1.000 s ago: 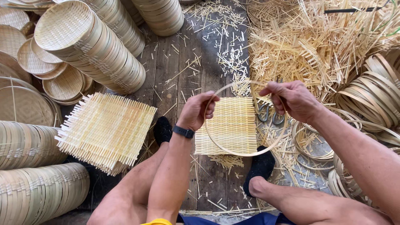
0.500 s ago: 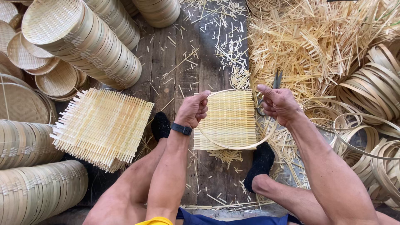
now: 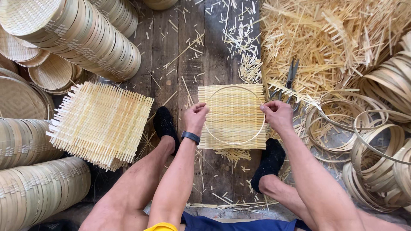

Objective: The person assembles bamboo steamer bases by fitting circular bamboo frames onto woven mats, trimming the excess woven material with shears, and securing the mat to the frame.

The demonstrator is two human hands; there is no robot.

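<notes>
Both hands [image 3: 196, 116] [image 3: 277, 115], hoop [image 3: 233, 143] lowered onto mat [image 3: 233, 112]

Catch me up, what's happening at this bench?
A seated person presses a thin bamboo hoop flat onto a square woven mat on the plank floor. The left hand and right hand each pinch the hoop's opposite sides. Scissors lie beyond; more mats are stacked left.

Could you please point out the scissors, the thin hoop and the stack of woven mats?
scissors [image 3: 291, 75]: head view, on the blades.
hoop [image 3: 233, 143]: head view, on its lower arc.
mat stack [image 3: 100, 122]: head view, middle of the top mat.
</notes>
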